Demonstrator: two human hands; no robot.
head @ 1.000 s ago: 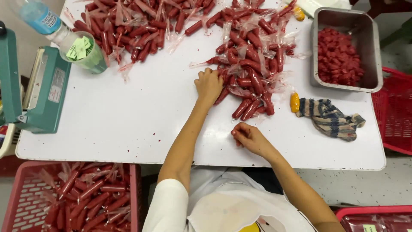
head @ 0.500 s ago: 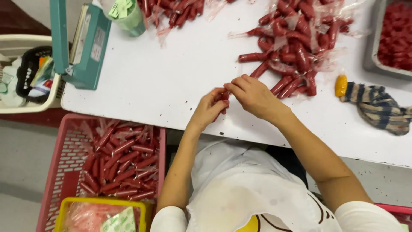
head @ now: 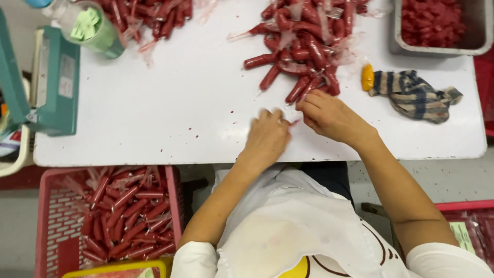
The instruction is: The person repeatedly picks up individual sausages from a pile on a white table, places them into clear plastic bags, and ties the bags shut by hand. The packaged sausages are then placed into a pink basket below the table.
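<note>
Sausage (head: 294, 122), just a red sliver of it, peeks out between our left hand (head: 267, 136) and right hand (head: 329, 117) near the white bench (head: 180, 103) front edge; the rest's hidden. Left's blurry, so its grip we can't tell; right's pinched on it. Sausage pile (head: 303, 46) sits close behind, pink crate (head: 110, 216) below.

One view only, from the head, looking almost straight down and close over the white table (head: 195, 103), whose near edge cuts across the middle of the frame. Below that edge sit the wearer's own apron (head: 288, 231) and forearms, and a pink crate (head: 56, 216) on the floor at lower left. The table's far side runs off the top of the frame.
</note>
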